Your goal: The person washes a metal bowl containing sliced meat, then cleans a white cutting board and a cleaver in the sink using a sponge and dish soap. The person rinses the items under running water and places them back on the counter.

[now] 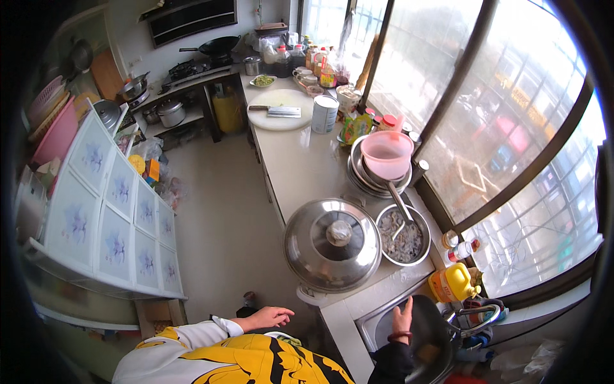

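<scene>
My left hand (pixel 269 318) hangs in the air over the floor beside the counter, holding nothing, its fingers apart. Over the sink (pixel 422 317) is my right hand (pixel 403 319), empty, with a dark red bracelet at the wrist. A large steel pan with a domed lid (pixel 307 245) stands on the counter ahead of the hands. To its right, a steel bowl (pixel 428 235) holds greyish pieces of food and a utensil. Behind that bowl, a pink plastic basket (pixel 387 156) rests on stacked metal bowls (pixel 354 175).
A faucet (pixel 479 309) and a yellow jug (pixel 451 283) border the sink. Farther along the counter (pixel 292 158) are a cleaver (pixel 283 112) on a round white cutting board (pixel 283 124) and a large can (pixel 324 115). A white cabinet (pixel 115 211) stands at left.
</scene>
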`<state>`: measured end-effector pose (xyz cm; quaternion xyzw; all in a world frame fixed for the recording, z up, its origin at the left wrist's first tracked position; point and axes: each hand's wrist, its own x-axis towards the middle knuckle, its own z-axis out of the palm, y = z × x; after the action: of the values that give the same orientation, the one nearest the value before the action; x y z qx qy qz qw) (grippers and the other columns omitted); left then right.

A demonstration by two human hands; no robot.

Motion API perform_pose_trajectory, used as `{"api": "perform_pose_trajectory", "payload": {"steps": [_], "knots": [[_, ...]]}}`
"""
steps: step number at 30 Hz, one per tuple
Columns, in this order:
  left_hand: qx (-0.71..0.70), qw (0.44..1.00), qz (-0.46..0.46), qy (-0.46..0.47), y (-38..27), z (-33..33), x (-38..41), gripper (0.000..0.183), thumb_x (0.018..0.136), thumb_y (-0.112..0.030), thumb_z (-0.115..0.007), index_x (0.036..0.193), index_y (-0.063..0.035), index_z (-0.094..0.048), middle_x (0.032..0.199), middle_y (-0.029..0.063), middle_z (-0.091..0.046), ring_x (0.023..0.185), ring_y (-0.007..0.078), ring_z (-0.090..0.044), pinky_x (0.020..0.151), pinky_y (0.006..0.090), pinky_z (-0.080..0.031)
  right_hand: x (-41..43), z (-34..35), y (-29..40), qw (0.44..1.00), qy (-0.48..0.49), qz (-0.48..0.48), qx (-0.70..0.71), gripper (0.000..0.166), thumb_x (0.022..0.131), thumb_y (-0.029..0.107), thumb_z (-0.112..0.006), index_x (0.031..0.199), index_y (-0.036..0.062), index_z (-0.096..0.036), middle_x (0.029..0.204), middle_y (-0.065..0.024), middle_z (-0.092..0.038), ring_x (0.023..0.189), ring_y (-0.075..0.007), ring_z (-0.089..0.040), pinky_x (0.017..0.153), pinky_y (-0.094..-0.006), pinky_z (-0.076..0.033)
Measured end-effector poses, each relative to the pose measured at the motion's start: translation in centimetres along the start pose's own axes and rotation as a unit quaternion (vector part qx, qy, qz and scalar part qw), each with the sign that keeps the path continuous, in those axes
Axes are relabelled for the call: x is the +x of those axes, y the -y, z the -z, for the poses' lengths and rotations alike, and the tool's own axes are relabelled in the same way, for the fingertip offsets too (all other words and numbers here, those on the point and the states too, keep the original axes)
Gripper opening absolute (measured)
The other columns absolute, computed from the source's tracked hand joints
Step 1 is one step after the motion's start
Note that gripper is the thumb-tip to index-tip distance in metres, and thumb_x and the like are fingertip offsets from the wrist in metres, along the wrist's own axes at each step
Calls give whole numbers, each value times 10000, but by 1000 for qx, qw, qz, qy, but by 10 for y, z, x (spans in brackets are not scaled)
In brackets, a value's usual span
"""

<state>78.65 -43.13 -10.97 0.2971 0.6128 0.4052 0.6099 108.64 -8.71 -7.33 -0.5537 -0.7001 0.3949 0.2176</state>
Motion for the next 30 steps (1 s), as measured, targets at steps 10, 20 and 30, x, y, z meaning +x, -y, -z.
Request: {"api": "perform_pose_trajectory", "payload": {"steps": [10,20,30], "knots": [[-81,993,-58,-66,38,278,-55,336,1031,-151,-446,1325,-46,-569,1076,61,-655,954,135,-643,803,279,-564,-92,-226,324,927,-49,152,340,282,987,13,-482,1246,4,-594,971,-77,-646,807,-127,-604,739,-255,-499],[-212,946,-83,-232,25,517,-93,320,1037,-119,-434,1314,-16,-556,1069,79,-637,948,150,-636,812,290,-568,-25,-496,521,918,202,130,316,225,987,1,-494,1152,-5,-646,907,-33,-665,792,-88,-599,726,-219,-487],[-209,938,-38,-275,-43,718,4,315,1038,-113,-451,1315,-10,-562,1092,105,-647,965,166,-650,836,298,-573,137,-711,570,912,325,25,249,221,1010,44,-470,1111,-6,-659,909,-41,-676,777,-108,-644,707,-233,-524]]}}
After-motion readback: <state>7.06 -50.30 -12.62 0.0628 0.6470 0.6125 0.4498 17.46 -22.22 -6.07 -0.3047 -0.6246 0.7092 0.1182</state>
